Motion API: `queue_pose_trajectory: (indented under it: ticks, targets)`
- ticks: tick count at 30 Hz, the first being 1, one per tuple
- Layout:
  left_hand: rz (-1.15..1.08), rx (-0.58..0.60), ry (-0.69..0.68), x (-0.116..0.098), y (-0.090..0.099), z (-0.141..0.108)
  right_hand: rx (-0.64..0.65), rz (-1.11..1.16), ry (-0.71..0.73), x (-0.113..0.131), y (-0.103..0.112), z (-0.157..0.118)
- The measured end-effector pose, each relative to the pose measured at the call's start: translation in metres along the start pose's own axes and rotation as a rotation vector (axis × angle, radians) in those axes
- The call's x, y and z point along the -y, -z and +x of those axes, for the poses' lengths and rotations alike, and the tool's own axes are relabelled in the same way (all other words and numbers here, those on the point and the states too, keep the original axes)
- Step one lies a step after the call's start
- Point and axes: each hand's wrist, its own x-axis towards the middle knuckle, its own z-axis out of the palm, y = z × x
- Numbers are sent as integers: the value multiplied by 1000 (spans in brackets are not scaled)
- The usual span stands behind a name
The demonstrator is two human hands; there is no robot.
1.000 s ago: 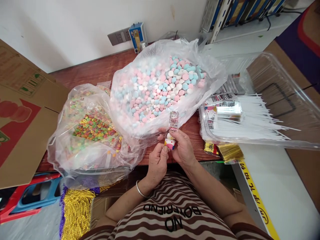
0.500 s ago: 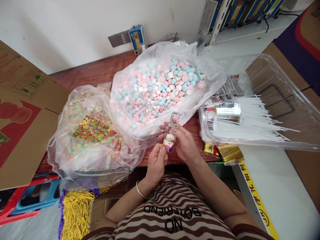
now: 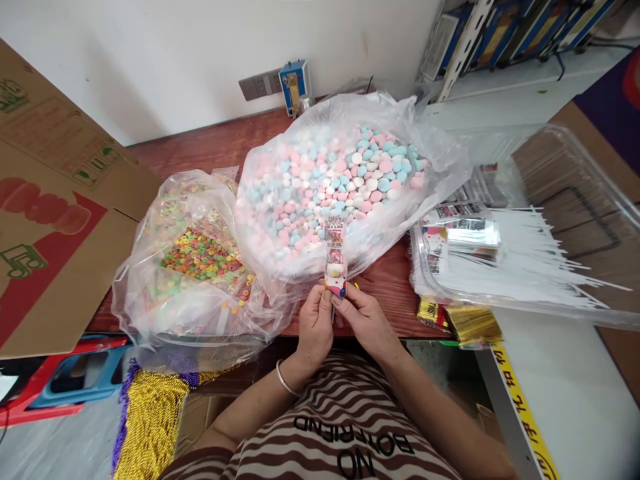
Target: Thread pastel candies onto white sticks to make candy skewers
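Your left fingers and right fingers are both pinching the small packet at its near end, probably for a steadier grip tbh.

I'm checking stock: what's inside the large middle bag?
The large middle bag holds pink, white and blue candies. Cloudy film blurs those at left; whatever lies beneath the top layer is hidden.
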Motion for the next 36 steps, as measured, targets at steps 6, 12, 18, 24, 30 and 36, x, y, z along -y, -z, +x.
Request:
queue_pose_trajectory:
  ticks: [6,12,18,24,30,36]
  targets:
    - [410,170,-200,-13,12,5,-85,-176,84,-12,14,2]
    - [-62,29,-39,-28,20,26,36,-253,39,-5,20,-5]
    - [-715,-33,186,-48,5,47,-109,-809,343,-4,4,-22]
    - [-752,-130,220,-46,-8,39,-245,-1365,736,-15,-3,-34]
    - [-618,-79,204,-36,-26,22,-273,-1263,703,-17,-12,-26]
    - [-663,-119,182,-35,-14,29,-190,-1108,601,-16,-3,-29]
